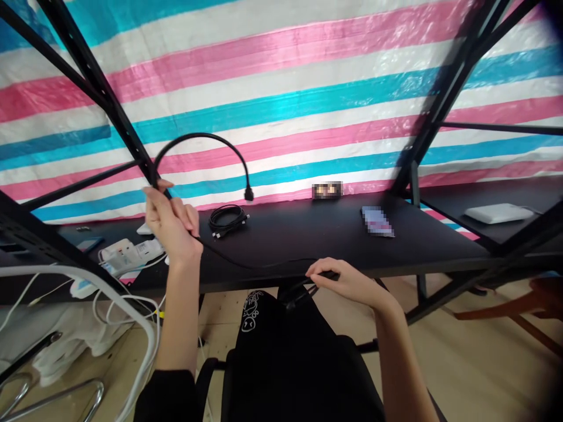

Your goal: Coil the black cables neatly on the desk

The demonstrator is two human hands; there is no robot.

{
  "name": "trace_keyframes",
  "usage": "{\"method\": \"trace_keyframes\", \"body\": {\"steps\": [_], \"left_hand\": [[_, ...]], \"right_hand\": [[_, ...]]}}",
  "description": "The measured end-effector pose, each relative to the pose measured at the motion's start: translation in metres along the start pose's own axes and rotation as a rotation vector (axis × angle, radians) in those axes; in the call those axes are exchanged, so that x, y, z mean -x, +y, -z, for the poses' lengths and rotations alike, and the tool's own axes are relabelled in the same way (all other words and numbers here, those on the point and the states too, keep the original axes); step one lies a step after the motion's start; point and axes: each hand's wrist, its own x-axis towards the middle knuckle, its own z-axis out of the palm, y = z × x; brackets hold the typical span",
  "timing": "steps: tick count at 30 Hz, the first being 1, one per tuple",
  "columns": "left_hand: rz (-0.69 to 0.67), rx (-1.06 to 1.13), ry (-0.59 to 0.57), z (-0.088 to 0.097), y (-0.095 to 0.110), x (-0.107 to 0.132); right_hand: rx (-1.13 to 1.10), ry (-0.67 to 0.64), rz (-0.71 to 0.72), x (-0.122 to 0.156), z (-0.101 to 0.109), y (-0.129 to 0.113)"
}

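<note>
Glossy striped plastic sheeting [281,108] hangs behind a matte black table [290,234]. A thin, smooth cable [197,135] droops along its front edge, the left hand [173,220] closed around it below a round arch, the right hand [345,282] pinching it lower down.

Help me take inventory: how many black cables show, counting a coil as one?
2: one thin black cable spanning the left hand and right hand; one coiled black cable on the flat black tabletop. Others could be hidden in that coil.
</note>
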Motion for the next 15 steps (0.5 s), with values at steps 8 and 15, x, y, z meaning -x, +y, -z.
{"method": "trace_keyframes", "body": {"steps": [8, 15], "left_hand": [[-0.073, -0.134, -0.004, 0.021, 0.022, -0.043], [-0.045, -0.274, -0.1, 0.054, -0.007, -0.058]], "right_hand": [[-0.156, -0.218, -0.075, -0.009, 0.001, -0.009], [-0.12, 0.108, 0.126, -0.012, 0.032, -0.006]]}}
